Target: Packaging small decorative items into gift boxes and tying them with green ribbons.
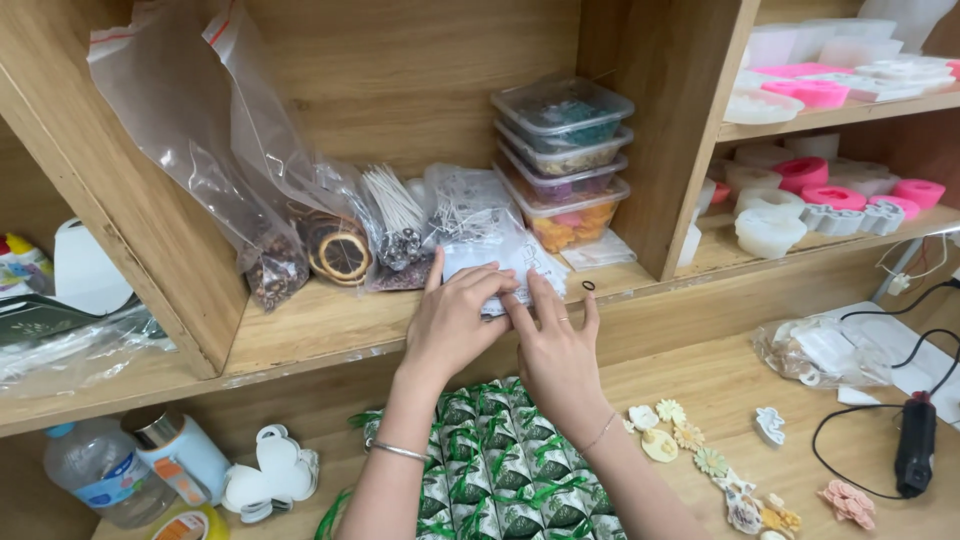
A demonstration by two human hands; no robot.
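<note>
Clear packet (495,250), white-printed, on shelf (330,325) left of stacked tubs (563,160): my left hand (455,320) and right hand (555,345) both pinch it. Tubs hold orange, pink, teal bits.

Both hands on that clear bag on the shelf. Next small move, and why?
Probably draw the clear bag a little toward the shelf edge. Left hand and right hand pinch only its near end, and its far end is wedged between the bag of white sticks and the stack of plastic boxes, so lifting in place may drag them.
</note>
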